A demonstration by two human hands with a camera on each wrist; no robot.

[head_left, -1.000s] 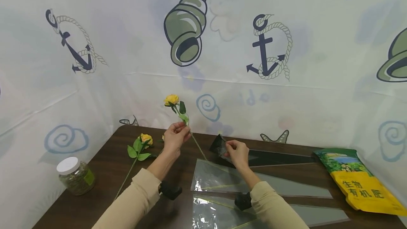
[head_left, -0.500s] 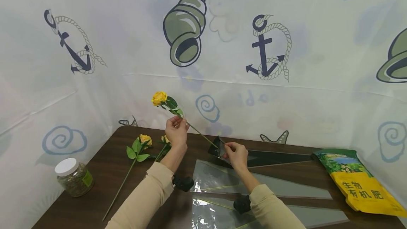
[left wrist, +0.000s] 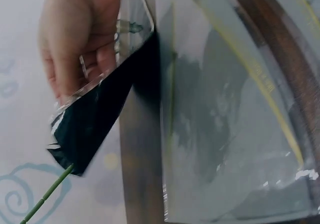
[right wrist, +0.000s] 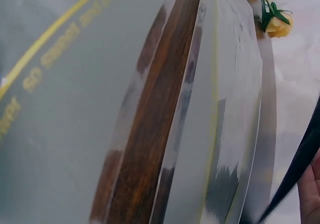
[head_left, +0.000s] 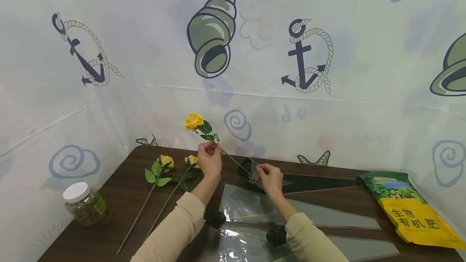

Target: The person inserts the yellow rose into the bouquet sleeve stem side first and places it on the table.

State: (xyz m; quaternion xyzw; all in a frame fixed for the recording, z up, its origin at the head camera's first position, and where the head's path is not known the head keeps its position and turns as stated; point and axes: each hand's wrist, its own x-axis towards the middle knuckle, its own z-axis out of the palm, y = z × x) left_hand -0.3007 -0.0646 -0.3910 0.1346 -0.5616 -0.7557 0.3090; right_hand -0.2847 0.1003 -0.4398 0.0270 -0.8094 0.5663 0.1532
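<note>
Left hand [head_left: 211, 161] pinching slanted rose [head_left: 205, 127], bloom [head_left: 193, 121] up-left, right hand [head_left: 270, 178] pinching black sleeve [left wrist: 102, 119]

A rose [head_left: 193, 121] is coloured yellow, its leaves [head_left: 205, 127] and stem [head_left: 233, 158] green. A plastic sleeve [head_left: 309, 183] is coloured black. Flat sleeves [head_left: 331, 214] are tinted grey and striped with yellow. The tabletop [head_left: 123, 197] is grained in dark brown. A bag [head_left: 413, 213] is printed green and yellow. A jar [head_left: 85, 208] is lidded in white and labelled in green. The white backdrop [head_left: 262, 108] is patterned with navy anchors [head_left: 300, 64], olive shells [head_left: 212, 29] and pale blue swirls [head_left: 237, 119].
</note>
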